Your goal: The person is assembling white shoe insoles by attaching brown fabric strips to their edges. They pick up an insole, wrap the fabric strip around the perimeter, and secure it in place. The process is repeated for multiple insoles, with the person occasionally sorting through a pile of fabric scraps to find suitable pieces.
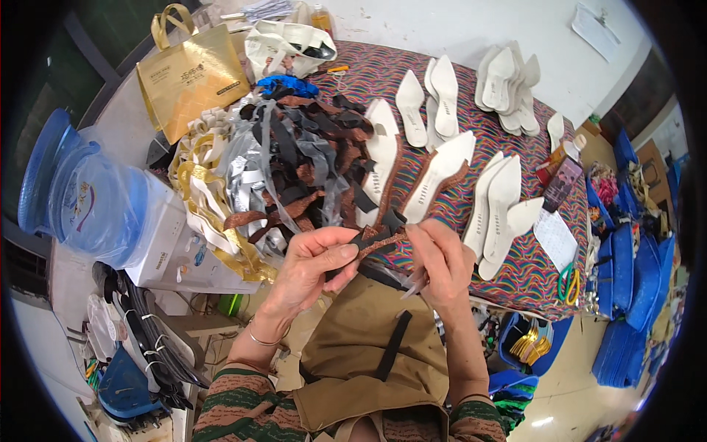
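Note:
A brown glittery strip with black backing [381,241] is stretched between my hands, over the near edge of the patterned table. My left hand [313,259] pinches its left end between thumb and fingers. The fingers of my right hand [443,259] are closed on its other end, and a bit of clear film [409,284] hangs below them. Just beyond lie white pointed shoe insoles [446,163], two of them with brown strips along their edges. To their left is a tangled heap of brown, black, silver and gold strips [313,151].
More white insoles [508,88] stand in stacks at the back right of the table [449,291]. Green-handled scissors [568,284] lie near its right edge. A blue water jug [103,195] sits on a white box at left. Blue bins [624,269] line the floor at right.

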`<move>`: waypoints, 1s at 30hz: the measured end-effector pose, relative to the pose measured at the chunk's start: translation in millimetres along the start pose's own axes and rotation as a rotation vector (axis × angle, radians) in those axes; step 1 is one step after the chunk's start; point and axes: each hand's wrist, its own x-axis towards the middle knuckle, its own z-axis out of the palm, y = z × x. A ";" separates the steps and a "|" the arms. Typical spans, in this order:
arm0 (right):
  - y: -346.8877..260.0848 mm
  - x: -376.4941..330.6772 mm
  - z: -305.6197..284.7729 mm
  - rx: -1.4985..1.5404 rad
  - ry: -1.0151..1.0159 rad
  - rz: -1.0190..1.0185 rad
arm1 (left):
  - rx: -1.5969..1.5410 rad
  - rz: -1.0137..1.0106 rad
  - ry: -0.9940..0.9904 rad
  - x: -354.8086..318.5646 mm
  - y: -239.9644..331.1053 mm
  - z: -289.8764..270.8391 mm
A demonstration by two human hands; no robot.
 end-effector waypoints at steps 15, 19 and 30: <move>-8.2 -111.7 -86.6 -0.014 -0.072 0.128 | 0.015 -0.006 0.021 34.5 -82.1 97.4; -3.5 -123.5 -99.5 -0.047 0.079 0.290 | 0.168 0.065 -0.005 42.9 -99.2 121.5; 19.6 -139.0 -123.8 1.092 0.305 1.168 | 0.367 0.046 -0.112 50.0 -124.0 154.4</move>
